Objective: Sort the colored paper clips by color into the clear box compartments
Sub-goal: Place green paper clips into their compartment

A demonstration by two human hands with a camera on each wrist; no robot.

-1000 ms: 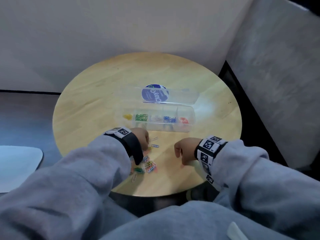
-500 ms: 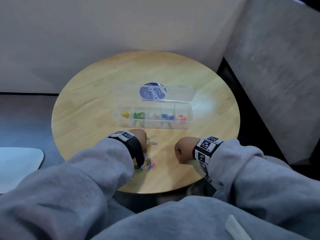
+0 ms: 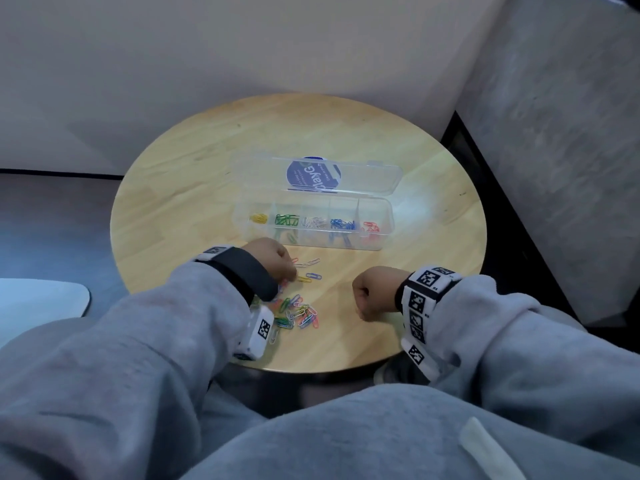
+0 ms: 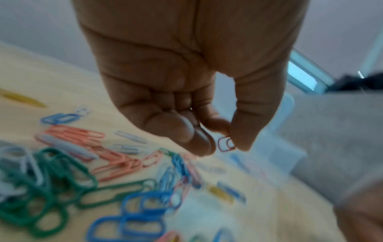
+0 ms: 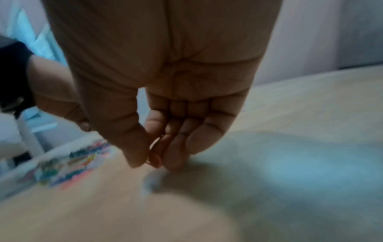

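Note:
A clear compartment box [image 3: 388,216] lies open on the round wooden table [image 3: 194,202], holding yellow, green, white, blue and red clips in separate cells. A loose pile of mixed paper clips [image 3: 298,313] sits near the front edge. My left hand [image 3: 273,261] hovers at the pile's far side and pinches a red paper clip [image 4: 225,144] between thumb and fingertips. My right hand [image 3: 372,292] rests to the right of the pile, curled, pinching a red clip [image 5: 154,158] at its fingertips.
The box's lid [image 3: 318,174] with a blue round label lies flat behind the compartments. Walls close in behind and to the right of the table. A white object [image 3: 38,296] lies on the floor at the left. My grey-clad knees sit below the table's front edge.
The camera view shifted slightly. The left hand stays over the pile's far side and the right hand stays curled beside it; no clear movement of the clips.

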